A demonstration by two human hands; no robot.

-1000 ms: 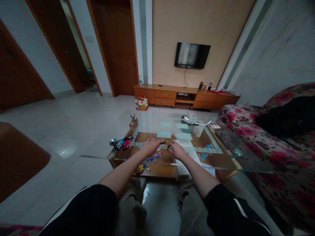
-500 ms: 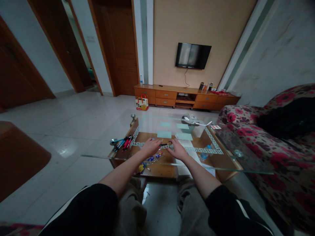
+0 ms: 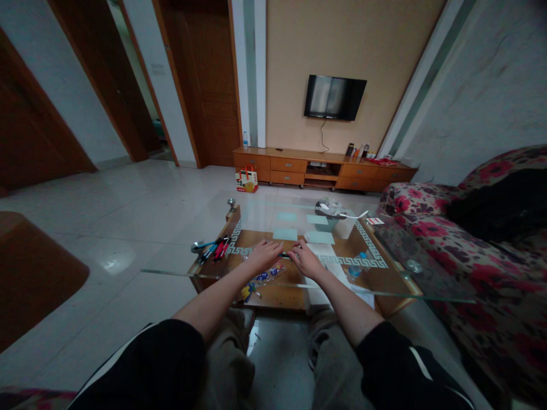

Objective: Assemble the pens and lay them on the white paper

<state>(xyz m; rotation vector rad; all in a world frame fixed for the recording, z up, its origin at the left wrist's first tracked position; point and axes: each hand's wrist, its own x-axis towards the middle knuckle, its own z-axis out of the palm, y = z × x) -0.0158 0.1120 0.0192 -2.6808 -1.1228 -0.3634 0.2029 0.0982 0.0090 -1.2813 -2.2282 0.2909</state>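
Over the glass coffee table (image 3: 256,283), my two hands are close together. A dark, slim pen (image 3: 284,255) lies level between them, mostly covered by fingers. My left hand (image 3: 265,256) grips its left end. On the other end, the fingers of my right hand (image 3: 305,261) are closed. Left of my hands, several pens (image 3: 219,249) with red, blue and black bodies lie in a bunch at the table's left side. Below my left wrist a clear packet with blue pieces (image 3: 262,277) shows.
A dark bowl holding crumpled plastic (image 3: 331,208) stands at the far right of the table, near a red-and-white card (image 3: 375,221). A small clear cup (image 3: 354,271) is on the right. A flowered sofa (image 3: 482,256) borders the right side; a TV cabinet (image 3: 288,165) stands beyond.
My right hand has moved left to the pen, and its fingers have closed on the end that was exposed. My left hand has barely moved.
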